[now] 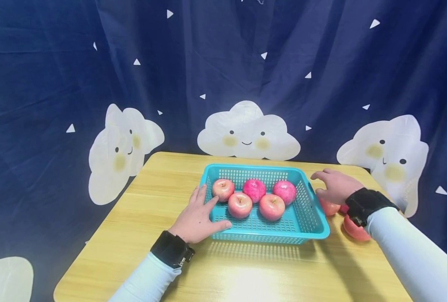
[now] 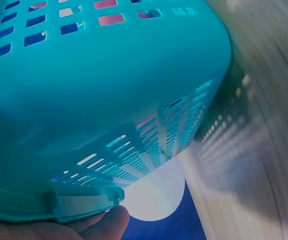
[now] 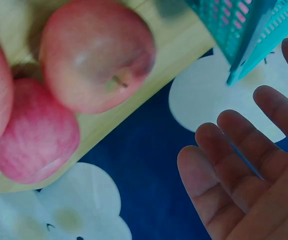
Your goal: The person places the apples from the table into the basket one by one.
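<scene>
A turquoise plastic basket stands on the table, with several apples inside, some pale red and some deep pink. Spread fingers of my left hand rest along its left rim, the thumb lying over the front corner. The left wrist view shows the basket's perforated wall up close, with fingertips at the rim. Past the right rim, my right hand hovers empty, fingers slightly bent and apart. Below it, loose apples lie on the table, partly hidden by the hand and wrist in the head view.
The light wooden table has rounded corners. Behind it hangs a dark blue curtain printed with white clouds and triangles. One loose apple sits near the table's right side, under the right forearm.
</scene>
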A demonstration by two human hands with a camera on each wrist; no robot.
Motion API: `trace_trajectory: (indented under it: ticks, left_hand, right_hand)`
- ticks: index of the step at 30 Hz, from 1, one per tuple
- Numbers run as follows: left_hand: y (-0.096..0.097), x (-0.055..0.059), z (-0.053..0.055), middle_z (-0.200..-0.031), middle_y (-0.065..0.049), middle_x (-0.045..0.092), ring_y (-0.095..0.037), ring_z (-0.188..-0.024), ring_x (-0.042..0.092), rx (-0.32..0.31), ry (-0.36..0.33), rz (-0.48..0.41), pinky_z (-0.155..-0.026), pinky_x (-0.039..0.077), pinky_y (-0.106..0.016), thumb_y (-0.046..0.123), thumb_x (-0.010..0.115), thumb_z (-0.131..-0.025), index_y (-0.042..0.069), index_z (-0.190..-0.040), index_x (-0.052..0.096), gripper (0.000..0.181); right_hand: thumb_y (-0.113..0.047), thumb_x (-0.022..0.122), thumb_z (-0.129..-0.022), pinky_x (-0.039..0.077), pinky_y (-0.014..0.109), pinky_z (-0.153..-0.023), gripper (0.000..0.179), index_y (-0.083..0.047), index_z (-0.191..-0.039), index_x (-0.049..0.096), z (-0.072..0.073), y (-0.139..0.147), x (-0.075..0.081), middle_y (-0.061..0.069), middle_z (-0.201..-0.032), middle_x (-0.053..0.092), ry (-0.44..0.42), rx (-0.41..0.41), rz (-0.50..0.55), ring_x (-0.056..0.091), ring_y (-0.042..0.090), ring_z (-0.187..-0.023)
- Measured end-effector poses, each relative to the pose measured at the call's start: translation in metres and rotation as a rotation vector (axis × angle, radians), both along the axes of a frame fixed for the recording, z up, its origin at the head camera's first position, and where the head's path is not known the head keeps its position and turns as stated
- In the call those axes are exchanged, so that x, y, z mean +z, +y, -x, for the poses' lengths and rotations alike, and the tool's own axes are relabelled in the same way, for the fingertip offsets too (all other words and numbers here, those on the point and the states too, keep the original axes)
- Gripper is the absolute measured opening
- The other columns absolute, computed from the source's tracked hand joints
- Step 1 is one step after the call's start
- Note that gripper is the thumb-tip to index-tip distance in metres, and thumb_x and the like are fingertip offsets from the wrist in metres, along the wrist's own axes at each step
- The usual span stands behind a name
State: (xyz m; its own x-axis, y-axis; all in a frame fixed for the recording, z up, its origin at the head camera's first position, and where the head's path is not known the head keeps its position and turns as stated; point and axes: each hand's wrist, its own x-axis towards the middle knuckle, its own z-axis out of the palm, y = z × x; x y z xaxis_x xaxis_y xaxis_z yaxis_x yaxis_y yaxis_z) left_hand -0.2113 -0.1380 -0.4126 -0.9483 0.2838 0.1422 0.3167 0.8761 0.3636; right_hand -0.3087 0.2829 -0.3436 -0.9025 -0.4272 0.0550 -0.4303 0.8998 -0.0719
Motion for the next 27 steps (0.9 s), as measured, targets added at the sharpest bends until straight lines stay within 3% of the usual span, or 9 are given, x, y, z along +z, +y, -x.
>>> trace_trajectory:
  ticks: [5, 13, 20, 27]
  left_hand:
    - [0.000, 0.002, -0.001, -0.167, -0.021, 0.011, -0.039, -0.153, 0.002, 0.000, -0.008, 0.007, -0.110, 0.036, -0.060, 0.087, 0.050, -0.079, 0.012, -0.153, 0.046, 0.106]
    - [0.001, 0.004, -0.002, -0.167, -0.022, 0.011, -0.040, -0.153, 0.002, 0.006, -0.009, -0.003, -0.110, 0.036, -0.060, 0.080, 0.057, -0.081, 0.011, -0.153, 0.046, 0.100]
    - [0.001, 0.003, -0.002, -0.167, -0.021, 0.010, -0.039, -0.153, 0.001, 0.003, -0.015, 0.004, -0.111, 0.034, -0.060, 0.087, 0.049, -0.079, 0.012, -0.153, 0.046, 0.106]
    - [0.001, 0.004, -0.002, -0.167, -0.021, 0.010, -0.038, -0.154, 0.001, 0.008, -0.019, 0.003, -0.111, 0.035, -0.060, 0.083, 0.054, -0.081, 0.012, -0.153, 0.046, 0.101]
  right_hand:
    - [-0.029, 0.073, -0.087, 0.050, 0.063, -0.087, 0.048, -0.006, -0.128, 0.064, 0.002, 0.012, -0.003, 0.022, -0.121, 0.063, -0.043, -0.047, -0.008, 0.063, 0.043, -0.106]
    - [-0.025, 0.075, -0.086, 0.051, 0.063, -0.083, 0.046, -0.003, -0.125, 0.065, 0.004, 0.023, -0.008, 0.022, -0.113, 0.064, -0.062, -0.065, -0.015, 0.065, 0.040, -0.096]
    - [-0.026, 0.076, -0.084, 0.049, 0.068, -0.084, 0.053, -0.003, -0.130, 0.062, 0.009, 0.027, -0.021, 0.027, -0.118, 0.061, -0.127, -0.137, -0.033, 0.063, 0.044, -0.099]
    - [-0.027, 0.077, -0.083, 0.050, 0.068, -0.083, 0.059, -0.002, -0.134, 0.060, 0.012, 0.030, -0.026, 0.028, -0.120, 0.060, -0.163, -0.153, -0.038, 0.062, 0.043, -0.097]
